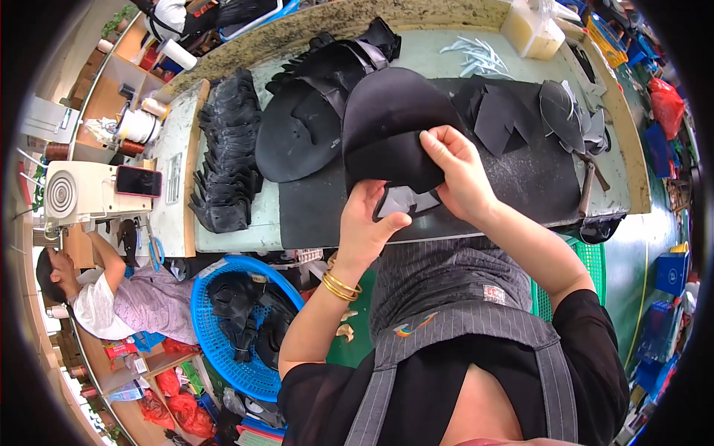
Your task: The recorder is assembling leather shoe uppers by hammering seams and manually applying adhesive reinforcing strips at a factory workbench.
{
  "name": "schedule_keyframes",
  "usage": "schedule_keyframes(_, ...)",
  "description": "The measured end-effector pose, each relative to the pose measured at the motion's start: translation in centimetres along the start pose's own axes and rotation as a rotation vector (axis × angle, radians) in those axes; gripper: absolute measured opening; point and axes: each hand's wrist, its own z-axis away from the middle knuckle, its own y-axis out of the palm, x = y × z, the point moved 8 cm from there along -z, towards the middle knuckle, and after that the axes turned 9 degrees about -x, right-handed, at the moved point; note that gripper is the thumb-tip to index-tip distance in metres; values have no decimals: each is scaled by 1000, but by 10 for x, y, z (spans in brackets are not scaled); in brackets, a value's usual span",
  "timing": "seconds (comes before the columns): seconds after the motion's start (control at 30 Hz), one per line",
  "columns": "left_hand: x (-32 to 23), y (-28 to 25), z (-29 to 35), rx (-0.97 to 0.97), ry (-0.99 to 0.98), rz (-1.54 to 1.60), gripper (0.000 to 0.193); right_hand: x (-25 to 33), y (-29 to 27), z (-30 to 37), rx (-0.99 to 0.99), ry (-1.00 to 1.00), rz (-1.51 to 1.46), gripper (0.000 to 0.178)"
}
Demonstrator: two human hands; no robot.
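A black rounded panel [401, 100] of smooth sheet material, with a crosswise fold or overlapping flap, is held up over the workbench. My right hand [465, 175] pinches its lower right edge, thumb on top. At the lower left edge is my left hand [374, 223], its fingers partly hidden behind the panel and its thumb standing off to the side. Between the hands shows a grey-white patch [405, 201]; I cannot tell whether it belongs to the panel. Beyond lies a stack of black rounded panels [297, 137] on a black mat [535, 178].
A long row of black pieces [227, 156] lines the bench's left side. White strips [476, 56] and a container of yellowish stuff [534, 30] stand at the back. Dark scraps [502, 119] and a hammer [589, 182] lie right. A blue basket [204, 327] stands lower left, near a co-worker [126, 301].
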Motion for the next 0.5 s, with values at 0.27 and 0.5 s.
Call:
schedule_keyframes(0.27, -12, -1, 4, -94, -38, 199, 54, 10, -5, 5, 28, -121, 421, 17)
schedule_keyframes(0.5, 4, -13, 6, -260, -162, -541, 32, 5, 2, 32, 277, -570, 1368, 23)
